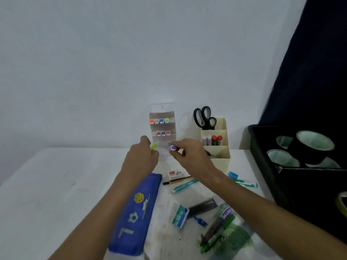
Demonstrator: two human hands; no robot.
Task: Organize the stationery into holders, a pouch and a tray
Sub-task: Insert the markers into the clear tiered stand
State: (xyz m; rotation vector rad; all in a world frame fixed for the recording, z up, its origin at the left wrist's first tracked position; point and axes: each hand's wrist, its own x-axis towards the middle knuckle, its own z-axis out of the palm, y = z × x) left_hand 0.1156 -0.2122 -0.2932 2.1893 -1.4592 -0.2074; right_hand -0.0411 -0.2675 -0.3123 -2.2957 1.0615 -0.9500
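On the white table [47,184], a blue pouch [136,214] printed with a basketball and a flower lay lengthwise at the near left, part of it covered by the left forearm. The left hand [140,158] curled its fingers round a light green marker [154,146], of which only the tip showed past the knuckles. Against the wall stood a clear tiered marker holder [163,124], with two rows of four coloured caps; its lowest tier was hidden behind both hands. The right hand [189,154] pinched a purple-capped marker [173,147] just in front of that tier, its body blurred. Below lay a small white box [176,174], a pencil [178,180] and teal pens [185,185]. Farther right, a cream desk organizer [221,147] held black scissors [204,118] and some glue sticks [213,140]. Near the front, green and purple markers [217,229] lay on a clear bag, hard to make out. The black tray [266,162] with tape rolls [311,147] was cut off at the right edge.
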